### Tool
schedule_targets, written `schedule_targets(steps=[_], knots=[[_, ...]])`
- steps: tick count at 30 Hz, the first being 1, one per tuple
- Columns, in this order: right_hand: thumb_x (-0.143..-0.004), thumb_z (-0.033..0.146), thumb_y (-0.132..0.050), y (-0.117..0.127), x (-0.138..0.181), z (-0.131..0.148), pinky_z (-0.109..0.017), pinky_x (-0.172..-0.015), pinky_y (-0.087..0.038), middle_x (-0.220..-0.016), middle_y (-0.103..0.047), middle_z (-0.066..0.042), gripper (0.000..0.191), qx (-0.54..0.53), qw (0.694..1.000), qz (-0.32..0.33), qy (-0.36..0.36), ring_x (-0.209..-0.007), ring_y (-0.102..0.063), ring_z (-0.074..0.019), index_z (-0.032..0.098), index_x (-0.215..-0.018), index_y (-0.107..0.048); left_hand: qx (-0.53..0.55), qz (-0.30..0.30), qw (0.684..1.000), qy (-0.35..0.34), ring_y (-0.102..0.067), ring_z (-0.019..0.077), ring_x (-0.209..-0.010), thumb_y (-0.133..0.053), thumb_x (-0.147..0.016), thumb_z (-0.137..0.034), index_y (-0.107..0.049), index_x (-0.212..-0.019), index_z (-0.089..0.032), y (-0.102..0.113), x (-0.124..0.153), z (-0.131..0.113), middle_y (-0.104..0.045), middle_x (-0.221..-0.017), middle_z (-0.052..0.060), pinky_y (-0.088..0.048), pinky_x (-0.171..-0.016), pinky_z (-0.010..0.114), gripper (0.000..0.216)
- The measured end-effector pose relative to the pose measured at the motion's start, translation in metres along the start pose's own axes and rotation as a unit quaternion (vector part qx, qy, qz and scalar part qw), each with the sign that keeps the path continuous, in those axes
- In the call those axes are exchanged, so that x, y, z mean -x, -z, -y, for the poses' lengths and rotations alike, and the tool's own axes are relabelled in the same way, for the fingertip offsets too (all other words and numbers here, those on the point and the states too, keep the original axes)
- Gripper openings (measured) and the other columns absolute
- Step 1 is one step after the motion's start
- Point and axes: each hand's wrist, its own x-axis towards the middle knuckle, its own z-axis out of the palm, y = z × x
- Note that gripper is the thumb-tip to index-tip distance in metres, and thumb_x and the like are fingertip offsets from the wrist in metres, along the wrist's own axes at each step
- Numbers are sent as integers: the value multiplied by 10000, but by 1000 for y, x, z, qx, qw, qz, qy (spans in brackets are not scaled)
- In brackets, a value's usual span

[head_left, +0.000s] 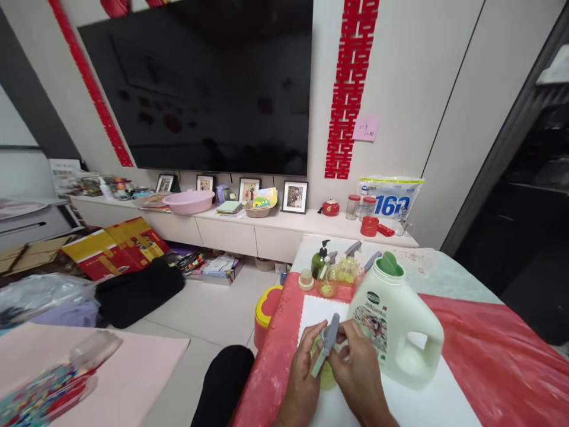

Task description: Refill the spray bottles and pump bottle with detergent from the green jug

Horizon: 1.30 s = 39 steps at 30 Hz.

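Both my hands meet over the white mat on the red-covered table [498, 338]. They hold a small yellow-green spray bottle [328, 375] with a grey trigger head [328, 341]. My left hand [304, 370] wraps the bottle from the left. My right hand [358, 367] pinches at the grey head from the right. A large white detergent jug [393, 323] with a green cap stands just right of my hands, its handle toward me.
Several small spray and pump bottles [335, 270] stand at the table's far end. A yellow and red stool [267, 311] sits on the floor left of the table. Beyond are a white low cabinet [231, 228] with photo frames and a pink basin [187, 201].
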Motion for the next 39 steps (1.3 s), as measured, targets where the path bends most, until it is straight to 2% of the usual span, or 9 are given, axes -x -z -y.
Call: schedule_targets(steps=[4, 6, 12, 17, 21, 24, 28, 35, 39], knots=[[-788, 336, -647, -19, 11, -12, -267, -525, -446, -714, -531, 7, 166, -26, 997, -66, -37, -595, -534, -154, 227, -756, -527, 17, -5, 1000, -24, -594, 332, -1268, -737, -815, -494, -723, -1203, -216, 4, -2, 5, -680, -1291, 137, -451, -1124, 437, 478], [-820, 402, -633, -24, 14, -16, -261, -529, -454, -742, -543, -5, 190, -70, 995, -62, -40, -624, -545, -158, 220, -797, -586, 39, -4, 999, -29, -620, 339, -1219, -763, -782, -517, -733, -1171, -210, 3, -4, 6, -697, -1243, 142, -481, -1086, 430, 496], [-885, 593, -567, -26, 15, -24, -255, -606, -491, -876, -632, -61, 400, -199, 977, -56, -45, -762, -595, -184, 237, -952, -737, 199, -11, 979, 39, -645, 328, -1165, -647, -734, -772, -752, -1089, -242, -7, -3, 1, -711, -1192, 121, -528, -1005, 423, 647], [-769, 648, -689, -40, 17, -30, -265, -569, -460, -781, -579, -33, 436, -200, 970, -117, -73, -641, -530, -155, 214, -738, -667, 184, -58, 979, 61, -683, 327, -1086, -808, -646, -669, -784, -1014, -196, -11, -2, -3, -767, -1081, 143, -519, -1001, 398, 599], [-743, 691, -691, -51, 24, -28, -267, -573, -461, -708, -521, 8, 483, -194, 964, -146, -112, -620, -519, -153, 213, -782, -634, 184, -102, 972, 108, -723, 318, -950, -812, -599, -709, -793, -799, -173, -12, -2, -3, -787, -840, 136, -541, -960, 416, 573], [-772, 716, -650, -49, 28, -26, -266, -583, -457, -673, -509, 18, 503, -192, 966, -124, -118, -600, -501, -150, 216, -807, -616, 189, -115, 971, 93, -730, 314, -909, -834, -585, -687, -792, -834, -175, -13, -2, -5, -789, -831, 121, -557, -917, 419, 571], [-879, 638, -563, -38, 28, -24, -261, -595, -453, -711, -516, 0, 433, -211, 972, -75, -66, -625, -506, -151, 219, -774, -598, 219, -104, 967, 81, -735, 318, -918, -883, -567, -614, -784, -867, -177, -13, -4, -7, -798, -907, 124, -558, -908, 422, 539], [-886, 545, -606, -28, 20, -25, -267, -684, -483, -993, -625, -63, 343, -230, 971, -42, -51, -835, -590, -184, 222, -966, -690, 190, -139, 964, 119, -734, 338, -975, -860, -583, -639, -784, -819, -177, -18, -4, -3, -804, -919, 136, -569, -908, 412, 524], [-895, 530, -591, -25, 18, -26, -274, -659, -469, -931, -632, -45, 330, -226, 973, -20, -34, -748, -574, -167, 231, -950, -720, 161, -134, 970, 127, -735, 330, -928, -811, -615, -683, -775, -810, -168, -20, -3, -5, -791, -870, 131, -579, -886, 412, 552]])
